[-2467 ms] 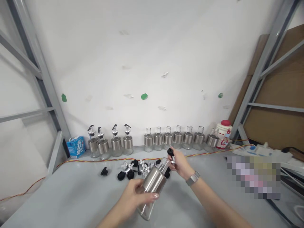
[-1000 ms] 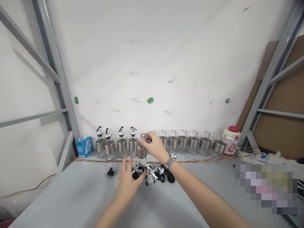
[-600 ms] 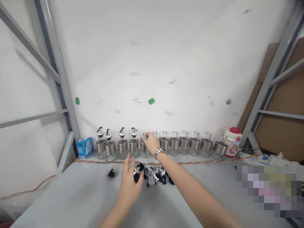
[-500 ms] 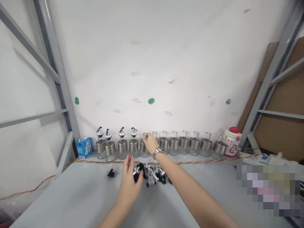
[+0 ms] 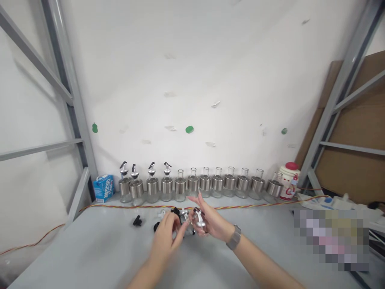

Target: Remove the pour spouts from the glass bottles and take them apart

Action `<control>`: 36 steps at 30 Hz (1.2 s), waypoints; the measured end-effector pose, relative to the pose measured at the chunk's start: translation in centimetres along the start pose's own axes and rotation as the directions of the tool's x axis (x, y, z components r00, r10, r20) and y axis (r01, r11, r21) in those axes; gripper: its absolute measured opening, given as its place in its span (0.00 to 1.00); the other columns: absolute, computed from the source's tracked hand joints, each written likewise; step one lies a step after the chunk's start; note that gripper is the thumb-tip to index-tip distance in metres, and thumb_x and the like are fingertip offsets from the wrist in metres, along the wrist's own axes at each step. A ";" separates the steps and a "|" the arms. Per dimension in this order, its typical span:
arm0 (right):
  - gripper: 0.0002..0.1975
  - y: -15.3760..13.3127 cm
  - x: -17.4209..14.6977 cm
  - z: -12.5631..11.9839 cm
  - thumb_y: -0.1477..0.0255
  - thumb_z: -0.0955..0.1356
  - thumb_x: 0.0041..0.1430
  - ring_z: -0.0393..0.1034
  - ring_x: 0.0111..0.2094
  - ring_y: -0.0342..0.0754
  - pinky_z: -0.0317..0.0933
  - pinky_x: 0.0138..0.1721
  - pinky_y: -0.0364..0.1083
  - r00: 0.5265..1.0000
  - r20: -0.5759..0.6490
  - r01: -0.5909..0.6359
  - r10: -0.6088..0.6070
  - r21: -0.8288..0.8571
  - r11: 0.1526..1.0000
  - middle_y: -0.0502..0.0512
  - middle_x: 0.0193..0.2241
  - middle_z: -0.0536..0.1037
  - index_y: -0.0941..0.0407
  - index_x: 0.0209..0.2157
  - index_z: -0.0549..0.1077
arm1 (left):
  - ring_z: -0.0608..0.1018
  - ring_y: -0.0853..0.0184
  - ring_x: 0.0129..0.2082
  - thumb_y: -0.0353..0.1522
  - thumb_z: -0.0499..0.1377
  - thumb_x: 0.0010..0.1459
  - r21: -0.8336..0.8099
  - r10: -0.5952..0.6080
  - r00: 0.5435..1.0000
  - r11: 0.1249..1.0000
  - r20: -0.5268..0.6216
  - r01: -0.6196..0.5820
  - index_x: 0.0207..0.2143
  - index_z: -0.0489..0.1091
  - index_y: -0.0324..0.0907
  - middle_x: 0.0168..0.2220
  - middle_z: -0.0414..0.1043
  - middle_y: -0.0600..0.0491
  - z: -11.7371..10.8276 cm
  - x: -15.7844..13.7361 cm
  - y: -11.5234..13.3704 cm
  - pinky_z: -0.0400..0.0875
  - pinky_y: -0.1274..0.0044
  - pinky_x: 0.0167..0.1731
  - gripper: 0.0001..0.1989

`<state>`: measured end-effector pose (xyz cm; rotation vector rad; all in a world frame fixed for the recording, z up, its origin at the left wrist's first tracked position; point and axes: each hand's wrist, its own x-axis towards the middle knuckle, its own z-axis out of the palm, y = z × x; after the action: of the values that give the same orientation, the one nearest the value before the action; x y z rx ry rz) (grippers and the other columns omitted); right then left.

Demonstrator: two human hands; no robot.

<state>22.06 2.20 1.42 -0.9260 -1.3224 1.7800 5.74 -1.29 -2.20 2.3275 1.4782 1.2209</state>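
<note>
My right hand (image 5: 217, 221) cups a silver pourer spout (image 5: 199, 219) in its fingers, the thumb stretched out above it. Facing it, my left hand (image 5: 167, 235) has its fingers bent, with thumb and fingers apart and nothing visible between them. Between the hands lies a pile of black and silver pourer spouts (image 5: 184, 216), partly hidden by both. One black piece (image 5: 137, 220) lies by itself to the left. Behind stands a row of glass bottles with steel sleeves; an open-necked bottle (image 5: 180, 186) is just right of a bottle with a spout (image 5: 167, 188).
A red-and-yellow twisted wire (image 5: 120, 206) runs along the table in front of the bottles. A blue carton (image 5: 103, 188) stands at the row's left end, a white jar with a red lid (image 5: 289, 182) at its right. Grey metal posts (image 5: 81, 132) frame the sides.
My right hand has come back from the bottle row to the pile and now holds a spout. My left hand has curled its fingers beside the pile. The view has shifted slightly.
</note>
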 end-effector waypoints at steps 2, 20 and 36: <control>0.33 0.7 -1.1 -0.5 0.46 0.52 0.52 0.57 0.12 0.38 0.49 0.11 0.37 0.996 0.079 -0.060 0.050 0.125 0.990 0.46 0.22 0.68 0.48 0.55 0.49 | 0.67 0.70 0.22 0.40 0.48 0.57 0.082 0.114 0.990 0.989 0.089 -0.121 0.25 0.58 0.42 0.23 0.62 0.56 0.4 -0.2 0.3 0.62 0.78 0.23 0.12; 0.30 2.9 -1.1 0.6 0.47 0.57 0.51 0.62 0.12 0.39 0.52 0.10 0.37 0.959 0.266 -0.095 0.093 -0.007 0.995 0.48 0.20 0.69 0.57 0.43 0.64 | 0.73 0.69 0.27 0.34 0.46 0.59 0.038 0.199 0.969 0.978 0.147 -0.207 0.35 0.64 0.44 0.26 0.70 0.55 0.5 -0.6 0.2 0.64 0.81 0.26 0.09; 0.22 2.4 -1.3 1.4 0.52 0.63 0.48 0.45 0.05 0.35 0.43 0.10 0.37 0.999 0.034 0.018 -0.017 -0.026 0.999 0.38 0.03 0.54 0.57 0.19 0.62 | 0.73 0.70 0.21 0.38 0.46 0.59 0.181 0.161 0.986 0.969 0.041 -0.166 0.30 0.61 0.44 0.21 0.71 0.56 0.8 -0.7 -0.9 0.64 0.81 0.22 0.10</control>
<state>21.21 -0.03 -0.40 -0.9000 -1.3742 1.7754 5.47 -1.17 -3.59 2.6221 1.4740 1.1276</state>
